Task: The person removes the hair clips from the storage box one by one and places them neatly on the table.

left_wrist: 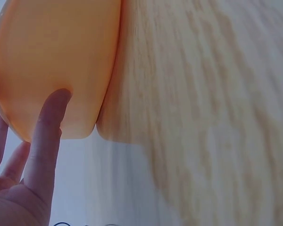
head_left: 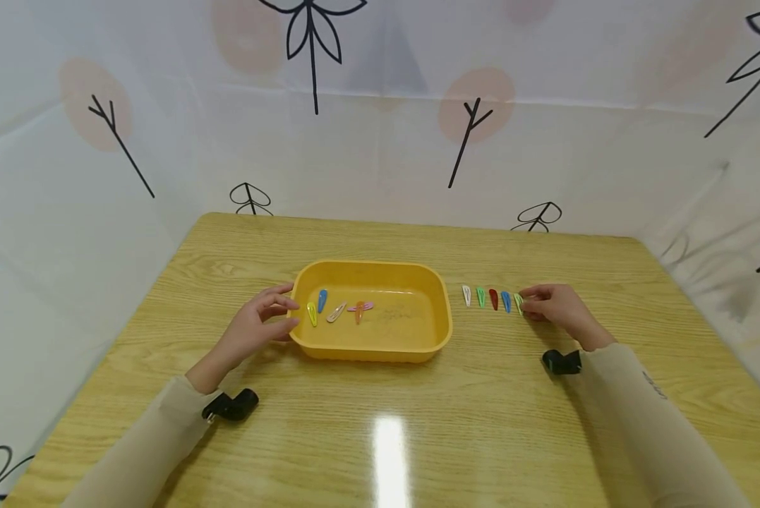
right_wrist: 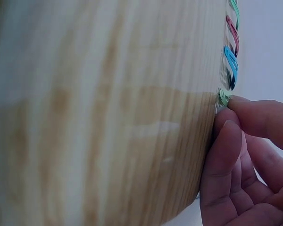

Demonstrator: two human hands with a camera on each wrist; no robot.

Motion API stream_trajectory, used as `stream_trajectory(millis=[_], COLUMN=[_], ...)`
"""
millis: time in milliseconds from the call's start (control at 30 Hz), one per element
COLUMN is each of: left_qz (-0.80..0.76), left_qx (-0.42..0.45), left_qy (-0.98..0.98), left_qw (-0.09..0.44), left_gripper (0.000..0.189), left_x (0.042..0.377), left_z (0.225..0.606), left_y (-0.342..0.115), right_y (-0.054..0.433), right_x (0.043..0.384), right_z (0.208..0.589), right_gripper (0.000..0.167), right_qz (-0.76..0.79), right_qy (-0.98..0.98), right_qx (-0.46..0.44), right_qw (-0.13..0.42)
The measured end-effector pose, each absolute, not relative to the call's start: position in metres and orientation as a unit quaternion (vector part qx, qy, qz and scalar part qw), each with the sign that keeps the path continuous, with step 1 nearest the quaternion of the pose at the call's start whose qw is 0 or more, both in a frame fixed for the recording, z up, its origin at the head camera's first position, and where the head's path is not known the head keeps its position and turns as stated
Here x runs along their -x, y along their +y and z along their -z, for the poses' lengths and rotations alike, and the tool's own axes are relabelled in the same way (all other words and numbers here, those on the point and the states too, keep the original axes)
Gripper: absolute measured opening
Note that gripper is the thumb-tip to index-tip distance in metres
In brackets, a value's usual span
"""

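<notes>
My right hand [head_left: 554, 308] pinches a light green snap hair clip [head_left: 519, 303] between thumb and index finger, low over the table, at the right end of a row. To its left in that row lie a blue clip [head_left: 506, 302], a red clip [head_left: 493, 299], a green clip [head_left: 480, 297] and a white clip [head_left: 466, 295]. With fingers spread, my left hand [head_left: 255, 326] touches the left end of a yellow plastic tray [head_left: 380, 351]; in the left wrist view a fingertip [left_wrist: 62, 96] presses its outer wall. Several clips lie inside, including a yellow clip [head_left: 312, 315] and a blue clip [head_left: 322, 300].
An orange clip [head_left: 358, 314] lies across a pink clip [head_left: 368, 306] in the tray, near a pale clip [head_left: 336, 312]. The wooden table [head_left: 303, 430] ends at the back against a white patterned cloth [head_left: 380, 155]. Light reflects off the table's front middle.
</notes>
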State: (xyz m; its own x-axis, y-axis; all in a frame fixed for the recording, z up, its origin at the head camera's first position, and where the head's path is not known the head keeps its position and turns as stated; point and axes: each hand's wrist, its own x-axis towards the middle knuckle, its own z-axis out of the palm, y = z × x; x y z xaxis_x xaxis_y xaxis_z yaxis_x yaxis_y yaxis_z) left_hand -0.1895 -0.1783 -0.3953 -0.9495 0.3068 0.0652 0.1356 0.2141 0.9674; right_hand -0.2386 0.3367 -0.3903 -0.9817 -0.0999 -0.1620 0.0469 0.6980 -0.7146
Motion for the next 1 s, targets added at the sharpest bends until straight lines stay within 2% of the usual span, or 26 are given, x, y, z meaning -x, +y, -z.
stream_trajectory(millis=[400,1000], left_qz=[-0.611,-0.607], left_qx=[-0.146,-0.143], left_qy=[0.775,0.779], left_qw=[0.069,0.065], left_gripper=[0.034,0.033], left_x=[0.19,0.189], left_z=[0.396,0.398], left_y=[-0.178,-0.179], right_y=[0.339,0.326], right_x=[0.236,0.225], right_z=[0.387,0.358], right_gripper=[0.044,0.042], right_qz=[0.383,0.374], right_qy=[0.919,0.924], right_qx=[0.029,0.067], right_qw=[0.084,0.052])
